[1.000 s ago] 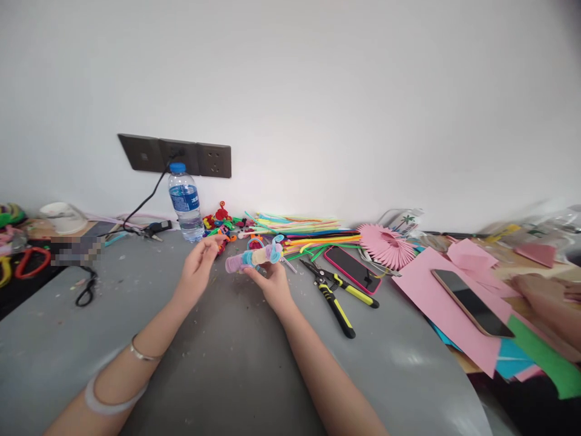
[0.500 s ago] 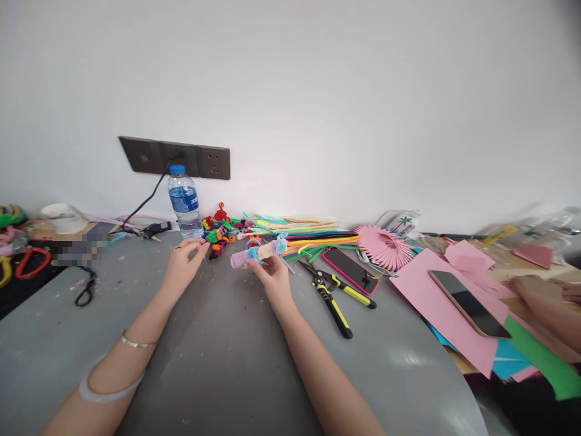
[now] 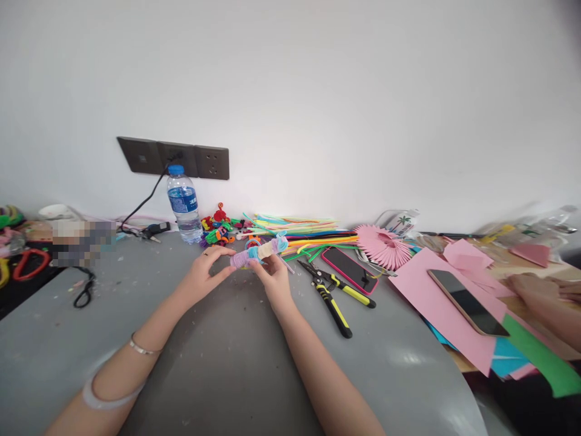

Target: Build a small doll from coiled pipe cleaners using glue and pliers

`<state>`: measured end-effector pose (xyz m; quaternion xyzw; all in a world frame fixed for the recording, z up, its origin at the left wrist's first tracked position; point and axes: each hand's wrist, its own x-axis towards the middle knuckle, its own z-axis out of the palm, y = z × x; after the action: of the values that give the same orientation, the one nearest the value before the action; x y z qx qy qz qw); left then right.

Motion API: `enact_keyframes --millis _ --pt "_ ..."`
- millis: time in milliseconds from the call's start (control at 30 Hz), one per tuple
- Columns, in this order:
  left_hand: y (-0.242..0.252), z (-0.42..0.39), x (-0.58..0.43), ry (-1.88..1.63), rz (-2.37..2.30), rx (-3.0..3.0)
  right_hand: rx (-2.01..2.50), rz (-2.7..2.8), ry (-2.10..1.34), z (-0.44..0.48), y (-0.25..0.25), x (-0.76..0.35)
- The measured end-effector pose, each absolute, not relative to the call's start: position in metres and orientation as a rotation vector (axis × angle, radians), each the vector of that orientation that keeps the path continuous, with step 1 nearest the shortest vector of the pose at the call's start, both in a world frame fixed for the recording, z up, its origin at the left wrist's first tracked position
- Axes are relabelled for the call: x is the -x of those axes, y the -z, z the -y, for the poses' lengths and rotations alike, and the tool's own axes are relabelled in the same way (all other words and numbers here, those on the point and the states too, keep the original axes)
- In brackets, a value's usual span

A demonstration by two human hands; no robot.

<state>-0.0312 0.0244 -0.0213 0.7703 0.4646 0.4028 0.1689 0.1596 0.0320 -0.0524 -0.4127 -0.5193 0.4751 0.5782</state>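
Note:
My right hand (image 3: 275,278) grips a small pipe-cleaner figure (image 3: 257,252), a roll of purple, blue and cream coils held sideways just above the grey table (image 3: 218,363). The fingers of my left hand (image 3: 206,271) pinch its purple left end. Both wrists rest low over the table, and bangles ring my left wrist. Behind the figure lies a heap of small coloured pipe-cleaner pieces (image 3: 216,230) and a spread of long coloured pipe cleaners (image 3: 308,233).
Yellow-handled pliers (image 3: 333,293) lie right of my right hand, beside a pink-cased phone (image 3: 349,268). A water bottle (image 3: 184,204) stands at the wall. Pink paper (image 3: 447,303) carries a second phone (image 3: 467,301); another person's hand (image 3: 540,297) rests at far right. Black scissors (image 3: 84,289) lie left.
My left hand went out to the coloured pieces by the bottle, then came back right and closed on the figure's purple end. The right hand kept the figure almost still.

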Motion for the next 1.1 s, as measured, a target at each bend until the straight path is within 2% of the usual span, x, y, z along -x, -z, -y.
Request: enact_keyframes --millis 267,700,867,1100 --pt "0.020 -0.021 0.030 -1.128 -1.317 -2.160 0.763 1.078 -1.307 -0.028 0.046 -0.156" --pt "0.012 -0.014 0.024 -1.100 -1.276 -2.103 0.665 1.055 -1.370 -0.025 0.037 -0.158" --pt "0.009 -0.014 0.017 -1.078 -1.284 -1.705 0.639 1.039 -1.374 -0.027 0.040 -0.157" --pt "0.010 -0.014 0.008 -1.097 -1.009 -1.039 0.634 1.096 -1.371 -0.026 0.042 -0.159"
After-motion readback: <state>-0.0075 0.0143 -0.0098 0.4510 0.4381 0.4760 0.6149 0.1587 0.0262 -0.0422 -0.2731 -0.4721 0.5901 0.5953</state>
